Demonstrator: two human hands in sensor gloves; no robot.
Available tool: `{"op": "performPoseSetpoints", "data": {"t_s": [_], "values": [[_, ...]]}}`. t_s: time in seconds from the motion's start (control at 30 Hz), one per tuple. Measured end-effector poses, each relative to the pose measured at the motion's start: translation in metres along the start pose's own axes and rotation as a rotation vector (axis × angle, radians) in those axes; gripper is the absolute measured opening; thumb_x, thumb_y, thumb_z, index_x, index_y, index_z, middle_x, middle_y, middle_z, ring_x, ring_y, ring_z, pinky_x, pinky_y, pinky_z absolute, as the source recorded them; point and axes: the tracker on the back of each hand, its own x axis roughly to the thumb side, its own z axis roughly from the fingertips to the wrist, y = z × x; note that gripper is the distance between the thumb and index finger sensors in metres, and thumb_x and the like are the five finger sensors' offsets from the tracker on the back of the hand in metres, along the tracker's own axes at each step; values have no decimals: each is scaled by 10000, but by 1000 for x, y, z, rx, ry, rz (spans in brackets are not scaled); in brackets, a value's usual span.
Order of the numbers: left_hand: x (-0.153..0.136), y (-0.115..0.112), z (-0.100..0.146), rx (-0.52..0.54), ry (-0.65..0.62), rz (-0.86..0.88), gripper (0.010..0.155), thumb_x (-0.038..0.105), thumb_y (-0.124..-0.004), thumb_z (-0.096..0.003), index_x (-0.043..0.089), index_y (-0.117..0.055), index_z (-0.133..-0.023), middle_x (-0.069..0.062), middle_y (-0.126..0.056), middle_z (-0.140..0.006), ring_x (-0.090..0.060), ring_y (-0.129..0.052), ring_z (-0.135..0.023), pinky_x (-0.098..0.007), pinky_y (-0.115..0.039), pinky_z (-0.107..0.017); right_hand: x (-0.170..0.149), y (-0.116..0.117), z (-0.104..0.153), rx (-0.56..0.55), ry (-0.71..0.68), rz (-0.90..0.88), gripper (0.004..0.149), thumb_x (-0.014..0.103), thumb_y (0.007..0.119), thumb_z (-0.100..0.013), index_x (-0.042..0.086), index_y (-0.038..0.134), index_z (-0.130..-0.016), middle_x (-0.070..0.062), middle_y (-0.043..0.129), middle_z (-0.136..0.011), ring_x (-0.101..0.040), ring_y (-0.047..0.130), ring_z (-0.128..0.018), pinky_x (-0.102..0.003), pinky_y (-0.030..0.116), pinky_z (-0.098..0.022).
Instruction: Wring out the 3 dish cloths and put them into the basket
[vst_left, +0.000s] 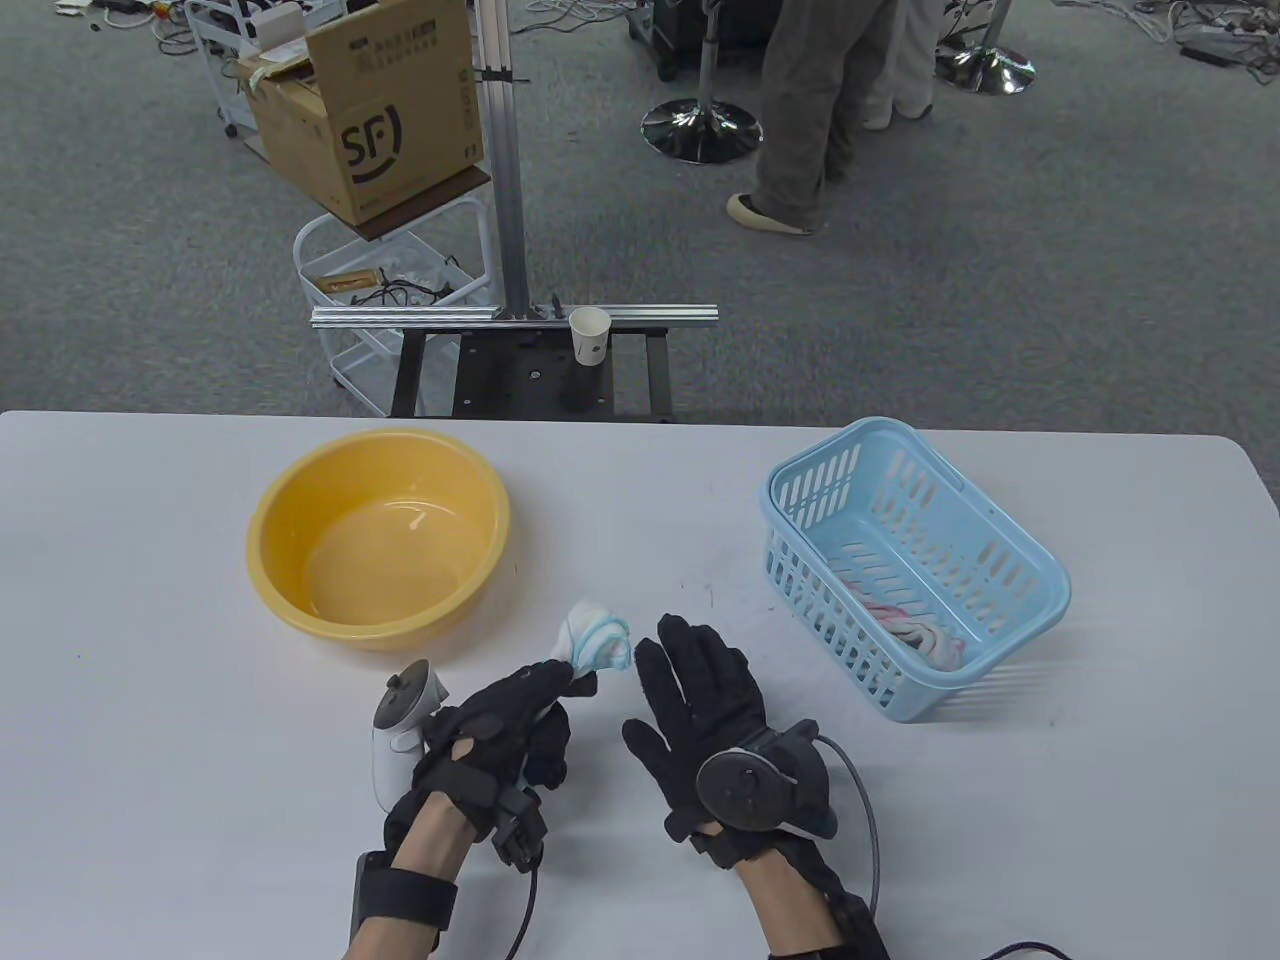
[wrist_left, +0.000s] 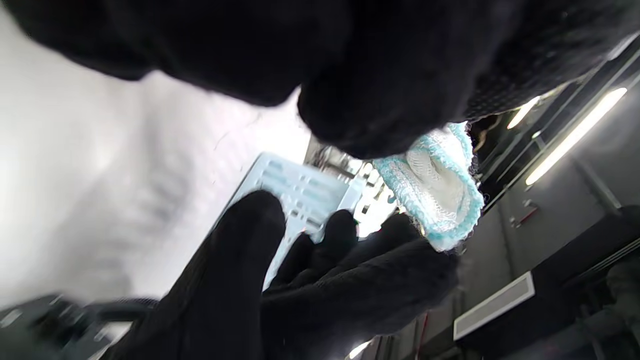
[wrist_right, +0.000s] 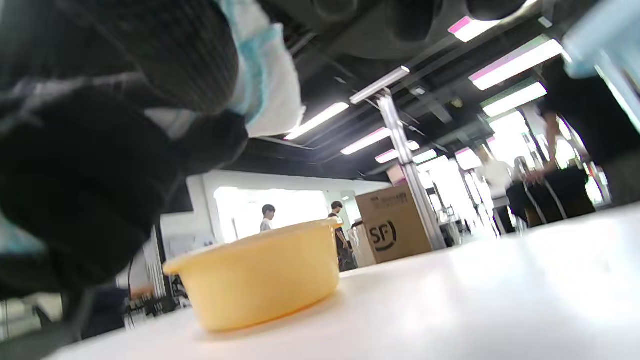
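The left hand has its fingers curled tight round the blue-edged dish cloth, whose twisted end pokes past the fingertips, while the right hand is spread wide just beside it, so a loose handover could drop the cloth onto the counter short of the basket.

The left hand fills the top of the frame as a dark, blurred mass, its gloved fingers curled round a dish cloth — white mesh edged in pale blue, its bunched end poking out below the grip. Beneath it the right hand reaches up, fingers straight and spread, just beside the cloth's lower tip. Between those fingers shows a slotted wall of the pale blue basket, standing on the white worktop — all out of focus.
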Motion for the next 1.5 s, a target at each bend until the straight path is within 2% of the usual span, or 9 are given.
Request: {"op": "performPoseSetpoints", "data": {"t_s": [0.27, 0.4, 0.47, 0.6, 0.67, 0.77, 1.0, 1.3, 1.5], "values": [[-7, -34, -10, -456, 168, -80, 609, 564, -870, -494, 90, -898, -875, 72, -1064, -229, -145, -983, -6, -423, -894, -175, 6, -8, 1, -100, -106, 162, 955, 497, 835, -498, 431, 16, -986, -13, 34, -1132, -464, 273, -1049, -684, 367, -714], [-8, -42, -10, -530, 202, -154, 606, 572, -857, -494, 94, -905, -864, 82, -1061, -220, -135, -979, 6, -415, -897, -165, 12, -12, 2, -161, -157, 170, 926, 478, 857, -481, 395, 112, -1024, -25, 161, -1144, -458, 357, -1035, -672, 409, -711], [-9, -43, -10, -561, 218, -167, 608, 572, -848, -503, 88, -898, -869, 77, -1060, -230, -139, -980, -4, -418, -894, -174, 16, -13, 3, -210, -200, 162, 813, 433, 868, -480, 333, 300, -1052, -51, 313, -1143, -454, 483, -1007, -659, 479, -696], [-1, -40, -8, -459, 199, -335, 605, 553, -865, -498, 105, -870, -905, 57, -1049, -278, -164, -978, -56, -437, -878, -222, 19, -14, 2, -228, -226, 185, 641, 316, 878, -488, 243, 532, -1023, -97, 598, -1078, -427, 675, -951, -622, 606, -666], [10, -39, -6, -343, 148, -560, 566, 521, -887, -490, 145, -874, -913, 51, -1042, -310, -177, -976, -94, -448, -866, -262, 18, -12, 1, -203, -217, 184, 600, 280, 890, -484, 231, 594, -1004, -101, 690, -1041, -417, 751, -919, -609, 650, -653], [22, -41, -1, -185, 81, -887, 571, 485, -929, -417, 182, -893, -900, 43, -1037, -338, -189, -970, -120, -461, -856, -289, 21, -6, -1, -133, -214, 202, 562, 243, 906, -473, 213, 658, -977, -108, 786, -983, -401, 847, -860, -583, 705, -632], [29, -56, 2, 51, -61, -1377, 559, 439, -945, -370, 181, -907, -864, 23, -1029, -374, -219, -964, -159, -487, -837, -328, 17, 5, -5, 25, -92, 160, 537, 242, 921, -459, 163, 707, -944, -115, 927, -832, -349, 1007, -674, -546, 805, -543], [35, -66, 12, 334, -261, -1772, 547, 445, -935, -347, 188, -924, -829, 48, -1029, -391, -205, -969, -175, -475, -840, -338, 21, 10, -11, 139, 70, 13, 579, 292, 925, -454, 62, 690, -931, -118, 1008, -653, -294, 1076, -441, -526, 859, -405], [34, -69, 15, 423, -353, -1827, 549, 456, -926, -333, 181, -934, -808, 57, -1033, -395, -195, -972, -175, -467, -844, -335, 18, 12, -10, 196, 240, -185, 584, 318, 924, -452, 4, 712, -897, -112, 1037, -562, -263, 1091, -323, -507, 883, -327]]}}
